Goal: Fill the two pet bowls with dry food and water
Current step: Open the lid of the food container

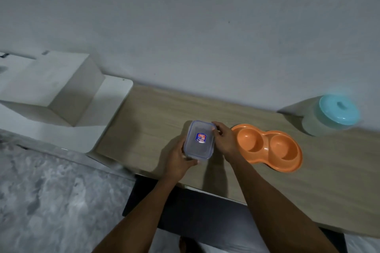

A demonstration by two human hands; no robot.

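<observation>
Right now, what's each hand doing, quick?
Left hand: closed on the near left side of the clear lidded container.
Right hand: closed on the container's far right edge, by the lid.

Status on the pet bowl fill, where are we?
Done: nothing; both wells of the orange double bowl look empty. In hand: left hand and right hand grip the clear lidded container, lid still on. Left: open it, pour food, add water. The teal-lidded jar stands untouched.
</observation>
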